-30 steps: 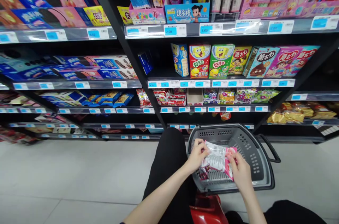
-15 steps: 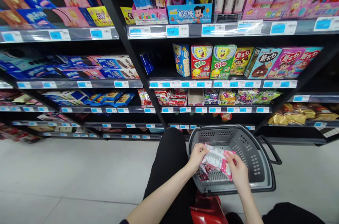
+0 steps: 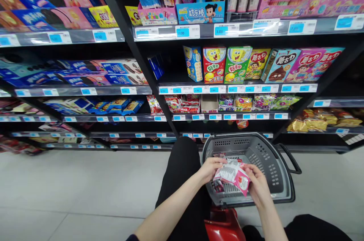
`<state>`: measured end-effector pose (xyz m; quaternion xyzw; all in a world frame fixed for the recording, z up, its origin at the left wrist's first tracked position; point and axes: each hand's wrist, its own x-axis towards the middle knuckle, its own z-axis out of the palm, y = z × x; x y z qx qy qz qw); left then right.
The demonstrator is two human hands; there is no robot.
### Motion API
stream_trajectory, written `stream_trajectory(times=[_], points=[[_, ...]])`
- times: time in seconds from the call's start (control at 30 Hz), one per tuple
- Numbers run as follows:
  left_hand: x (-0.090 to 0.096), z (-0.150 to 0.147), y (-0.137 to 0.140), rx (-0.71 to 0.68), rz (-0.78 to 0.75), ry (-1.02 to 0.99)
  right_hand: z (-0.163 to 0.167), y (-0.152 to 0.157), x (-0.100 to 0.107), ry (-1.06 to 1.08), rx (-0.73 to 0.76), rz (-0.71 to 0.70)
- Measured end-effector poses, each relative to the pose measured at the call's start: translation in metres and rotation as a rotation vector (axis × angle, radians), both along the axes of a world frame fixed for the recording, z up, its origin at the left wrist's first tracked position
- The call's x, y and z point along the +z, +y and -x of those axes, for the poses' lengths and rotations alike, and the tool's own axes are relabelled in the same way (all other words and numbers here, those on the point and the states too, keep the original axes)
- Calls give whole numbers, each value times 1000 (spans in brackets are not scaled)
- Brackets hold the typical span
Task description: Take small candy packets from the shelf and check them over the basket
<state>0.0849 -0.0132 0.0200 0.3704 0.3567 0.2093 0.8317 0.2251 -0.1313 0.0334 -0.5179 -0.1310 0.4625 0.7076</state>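
Blue-and-pink boxes (image 3: 49,18) stacked on a shelf at far left; blue packs (image 3: 133,107) on a lower shelf nearer the middle. Next, a black trouser leg (image 3: 182,176), knee beside the grey basket (image 3: 274,174). Left hand (image 3: 209,169): grip pinching the upper left end of the pink-and-white packet (image 3: 231,174). Dark pink wrapper (image 3: 218,186) in the basket, just below that hand. Glossy red object (image 3: 224,227) under the near rim, can't tell what. Packet sits over the basket's interior, tilted, pink end lower right; height above the basket floor unclear. Right hand (image 3: 258,185): grip pinching the packet's right side. Then black handle (image 3: 292,160), gold packs (image 3: 315,123) shelved at far right.
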Motion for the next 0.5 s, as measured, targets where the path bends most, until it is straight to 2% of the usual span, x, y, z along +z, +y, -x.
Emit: stream_trajectory(times=[0.07,0.17,0.27,0.33,0.4,0.5], points=[[-2,0,0,-50,32,42,0,-2,-1,109,16,-39],[0,1,1,-27,122,68,-3,-5,-1,186,22,-84],[6,3,2,-2,198,-7,-8,-6,1,215,61,-151],[10,3,3,-42,212,-85,-9,-4,2,231,22,-166],[13,3,2,-103,167,-114,-10,-3,-1,261,-75,-118],[13,2,-1,-162,-29,19,-12,-2,-14,279,-165,20]])
